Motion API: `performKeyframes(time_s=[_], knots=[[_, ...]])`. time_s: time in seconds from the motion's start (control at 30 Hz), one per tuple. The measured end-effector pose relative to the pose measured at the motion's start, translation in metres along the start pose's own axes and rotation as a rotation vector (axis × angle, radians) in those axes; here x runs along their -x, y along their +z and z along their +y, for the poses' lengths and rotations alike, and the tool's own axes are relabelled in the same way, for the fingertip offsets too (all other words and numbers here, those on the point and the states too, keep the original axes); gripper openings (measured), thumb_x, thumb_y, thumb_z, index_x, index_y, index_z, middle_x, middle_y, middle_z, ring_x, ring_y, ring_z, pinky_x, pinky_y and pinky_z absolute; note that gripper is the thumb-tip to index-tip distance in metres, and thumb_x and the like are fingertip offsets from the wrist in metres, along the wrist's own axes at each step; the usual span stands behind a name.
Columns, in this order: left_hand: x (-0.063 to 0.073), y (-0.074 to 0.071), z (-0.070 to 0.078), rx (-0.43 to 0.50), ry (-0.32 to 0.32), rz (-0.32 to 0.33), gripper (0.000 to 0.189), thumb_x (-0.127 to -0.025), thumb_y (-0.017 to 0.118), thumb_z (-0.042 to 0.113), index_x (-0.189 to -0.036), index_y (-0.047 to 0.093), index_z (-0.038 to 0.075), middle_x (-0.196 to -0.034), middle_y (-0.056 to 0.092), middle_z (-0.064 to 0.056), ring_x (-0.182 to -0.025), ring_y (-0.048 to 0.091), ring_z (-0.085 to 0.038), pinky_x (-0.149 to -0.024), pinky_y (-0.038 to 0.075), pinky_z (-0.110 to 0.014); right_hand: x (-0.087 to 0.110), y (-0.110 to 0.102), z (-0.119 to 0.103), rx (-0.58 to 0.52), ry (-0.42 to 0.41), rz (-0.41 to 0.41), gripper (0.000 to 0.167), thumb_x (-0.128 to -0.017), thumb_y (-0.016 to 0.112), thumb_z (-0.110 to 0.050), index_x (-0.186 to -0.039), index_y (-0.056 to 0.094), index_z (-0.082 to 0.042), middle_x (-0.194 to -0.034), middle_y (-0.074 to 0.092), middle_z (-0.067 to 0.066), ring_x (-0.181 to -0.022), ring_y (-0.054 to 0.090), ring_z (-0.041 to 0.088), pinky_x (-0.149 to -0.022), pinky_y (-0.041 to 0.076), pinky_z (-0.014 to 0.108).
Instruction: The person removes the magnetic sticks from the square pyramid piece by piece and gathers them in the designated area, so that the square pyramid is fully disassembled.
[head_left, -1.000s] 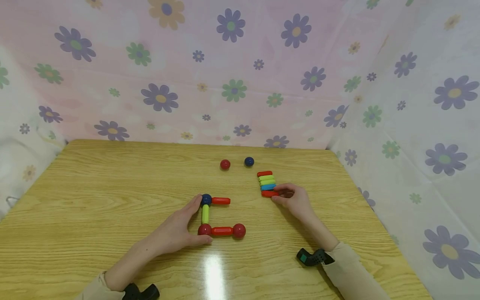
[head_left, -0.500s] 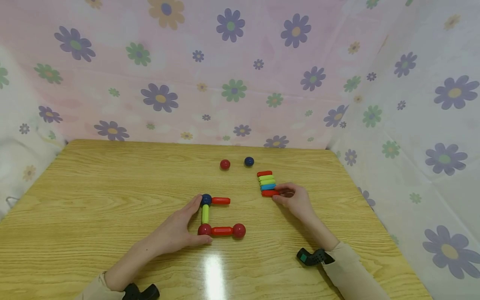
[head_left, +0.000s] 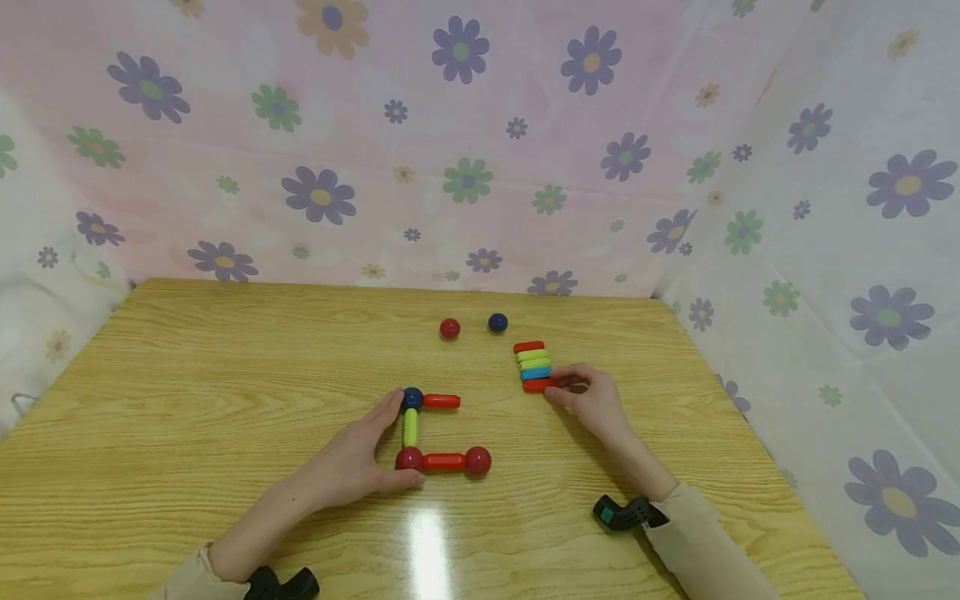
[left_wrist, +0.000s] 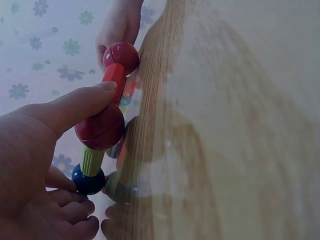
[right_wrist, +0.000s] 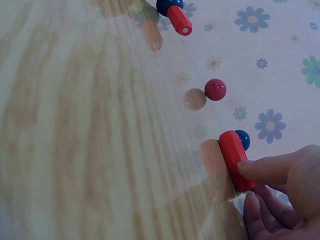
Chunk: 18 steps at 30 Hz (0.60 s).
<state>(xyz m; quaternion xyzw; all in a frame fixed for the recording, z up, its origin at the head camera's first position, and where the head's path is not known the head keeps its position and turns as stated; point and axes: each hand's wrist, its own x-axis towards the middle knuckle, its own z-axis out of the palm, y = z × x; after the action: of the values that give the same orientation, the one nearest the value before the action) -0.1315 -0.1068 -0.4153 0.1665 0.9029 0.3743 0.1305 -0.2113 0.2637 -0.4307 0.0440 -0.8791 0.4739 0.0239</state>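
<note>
My left hand (head_left: 352, 462) grips a joined frame of magnetic sticks and balls. Its thumb lies by the red corner ball (head_left: 409, 459), its fingertips by the blue corner ball (head_left: 412, 399). A green stick (head_left: 410, 428) links those balls. From the red corner a red stick (head_left: 445, 462) leads to another red ball (head_left: 478, 462); a second red stick (head_left: 442, 402) extends from the blue ball with a free end. With thumb and fingers, my right hand (head_left: 591, 403) holds the right end of a loose red stick (right_wrist: 234, 155), nearest in a row of sticks.
Behind the held stick lie a blue stick (head_left: 536, 374), green sticks (head_left: 534, 359) and another red stick (head_left: 529, 347), side by side. A loose red ball (head_left: 450, 328) and a loose dark blue ball (head_left: 498, 322) sit farther back on the wooden table (head_left: 262, 358), before a flowered cloth.
The loose red stick has shifted very slightly back towards the blue stick, with my right thumb moving along. My left hand and the joined frame have stayed in place.
</note>
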Motion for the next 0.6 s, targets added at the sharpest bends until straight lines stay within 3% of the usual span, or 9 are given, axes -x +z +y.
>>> performKeyframes(time_s=[0.3,0.47,0.6], knots=[[0.001,-0.001,0.001,0.002,-0.008,-0.009,0.118,-0.076,0.08,0.06,-0.161,0.015,0.009,-0.167,0.016,-0.012,-0.151,0.023,-0.036,-0.118,0.028,-0.059,0.003,-0.003,-0.019,-0.05,-0.048,0.009,0.035,-0.09,0.077,-0.023,-0.118,0.07,-0.003,-0.116,0.068,0.017,-0.102,0.065,0.025,-0.081,0.054,0.019],[0.001,-0.002,0.002,-0.009,-0.013,0.0,0.119,-0.076,0.079,0.06,-0.161,0.015,0.009,-0.167,0.016,-0.012,-0.151,0.023,-0.036,-0.118,0.028,-0.058,0.008,0.006,-0.045,0.003,-0.124,-0.134,0.036,-0.088,0.078,-0.028,-0.116,0.071,-0.008,-0.111,0.071,0.008,-0.098,0.067,0.019,-0.082,0.055,0.024],[0.0,-0.001,0.002,-0.007,-0.013,0.0,0.118,-0.076,0.079,0.061,-0.161,0.016,0.009,-0.166,0.017,-0.012,-0.151,0.022,-0.036,-0.118,0.027,-0.057,0.009,0.019,-0.063,-0.012,-0.183,-0.274,0.035,-0.088,0.078,-0.025,-0.117,0.071,-0.006,-0.114,0.07,0.01,-0.098,0.067,0.018,-0.086,0.056,0.028]])
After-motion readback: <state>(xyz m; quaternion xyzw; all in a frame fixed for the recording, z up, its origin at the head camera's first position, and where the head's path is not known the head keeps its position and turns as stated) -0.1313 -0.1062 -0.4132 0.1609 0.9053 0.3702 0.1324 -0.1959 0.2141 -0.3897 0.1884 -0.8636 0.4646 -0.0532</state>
